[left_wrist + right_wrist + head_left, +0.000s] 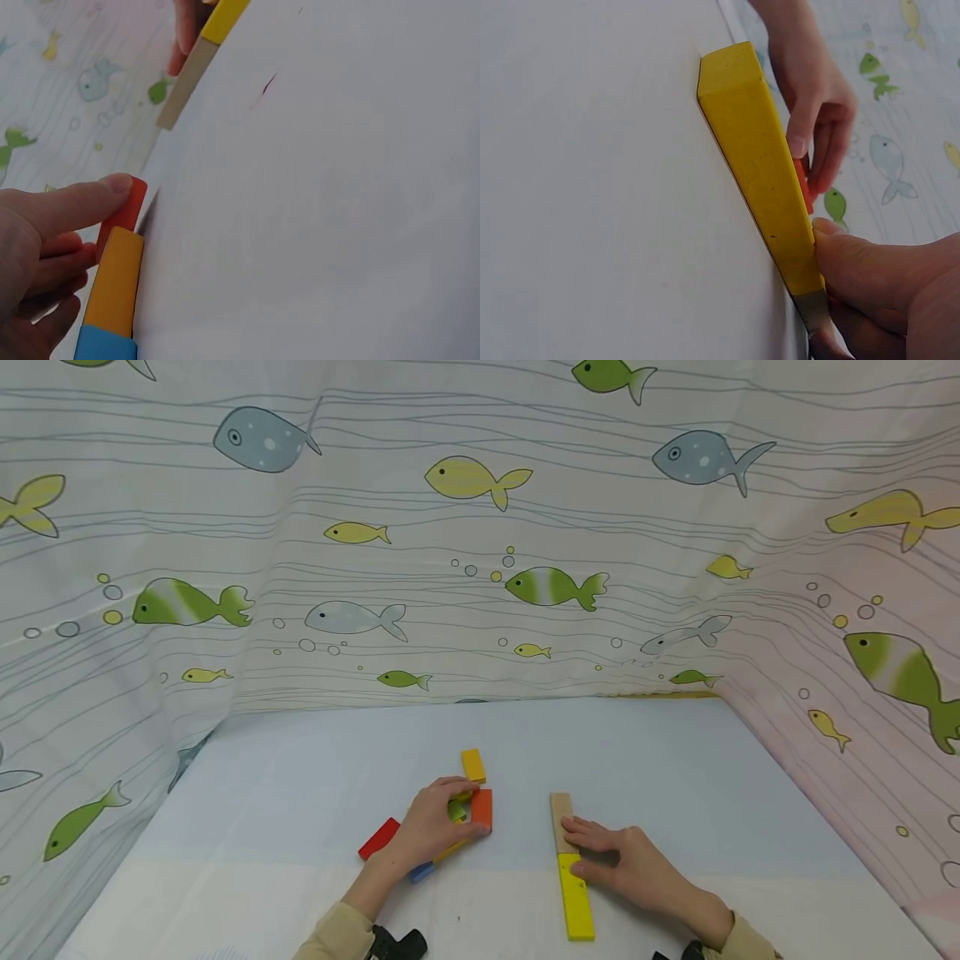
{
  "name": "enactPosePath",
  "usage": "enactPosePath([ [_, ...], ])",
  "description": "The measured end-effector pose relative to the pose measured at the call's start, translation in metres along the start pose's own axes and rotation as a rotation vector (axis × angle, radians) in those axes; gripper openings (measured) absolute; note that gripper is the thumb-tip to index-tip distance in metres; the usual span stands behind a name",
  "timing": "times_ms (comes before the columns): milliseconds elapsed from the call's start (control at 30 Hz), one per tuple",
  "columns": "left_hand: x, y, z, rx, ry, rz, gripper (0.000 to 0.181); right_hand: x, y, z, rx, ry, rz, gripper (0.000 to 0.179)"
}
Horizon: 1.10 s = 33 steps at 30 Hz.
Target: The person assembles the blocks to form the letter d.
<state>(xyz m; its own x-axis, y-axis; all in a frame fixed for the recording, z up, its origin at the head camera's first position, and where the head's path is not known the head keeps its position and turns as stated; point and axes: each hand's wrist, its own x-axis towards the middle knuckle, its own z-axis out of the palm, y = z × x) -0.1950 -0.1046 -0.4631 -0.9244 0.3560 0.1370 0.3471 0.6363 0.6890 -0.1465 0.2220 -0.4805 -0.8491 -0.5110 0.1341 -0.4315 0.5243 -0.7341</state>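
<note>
- One orange-red block (482,810) is in hand at the right side of the left-hand cluster; the left hand (431,822) has thumb and fingers clamped on it. A loose pinch could let it twist out of line.
- Just beside it, an amber block (114,285) meets a blue block (422,872); a sideways nudge from the orange-red piece could split that joint.
- A green piece (456,811) shows partly behind the fingers, so the person could knock it unseen.
- Near the hand, a red block (381,837) and a yellow-orange block (474,765) could be swept by the wrist or knuckles.
- Farther right, the right hand (637,868) has thumb and fingers apart, the thumb touching a yellow block (575,897), the fingers a plain wooden block (561,827). Uneven pressure could skew that row or open its seam.
- Beneath everything, the white tabletop (300,777) looks smooth, so pieces may slide easily.
</note>
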Motion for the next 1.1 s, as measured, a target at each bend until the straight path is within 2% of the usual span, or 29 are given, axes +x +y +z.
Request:
enactPosePath([
  [133, -0.001, 0.002, 0.000, 0.001, 0.014, 0.004, 0.058, 0.001, -0.001, 0.000, -0.007, -0.001, -0.002, 0.056],
  [433, -0.002, 0.008, 0.003, -0.025, 0.026, -0.032, 0.061, 0.002, -0.003, 0.000, -0.022, -0.004, 0.005, 0.056],
  [567, -0.001, 0.012, 0.005, -0.036, 0.015, -0.025, 0.061, 0.001, -0.003, -0.001, -0.039, -0.011, 0.011, 0.056],
  [867, 0.010, 0.020, 0.012, -0.009, 0.002, 0.043, 0.059, 0.001, -0.004, -0.002, -0.048, -0.014, -0.009, 0.055],
  [1100, 0.015, 0.026, 0.020, -0.020, -0.013, 0.020, 0.058, 0.001, -0.004, -0.003, -0.042, -0.020, -0.005, 0.055],
])
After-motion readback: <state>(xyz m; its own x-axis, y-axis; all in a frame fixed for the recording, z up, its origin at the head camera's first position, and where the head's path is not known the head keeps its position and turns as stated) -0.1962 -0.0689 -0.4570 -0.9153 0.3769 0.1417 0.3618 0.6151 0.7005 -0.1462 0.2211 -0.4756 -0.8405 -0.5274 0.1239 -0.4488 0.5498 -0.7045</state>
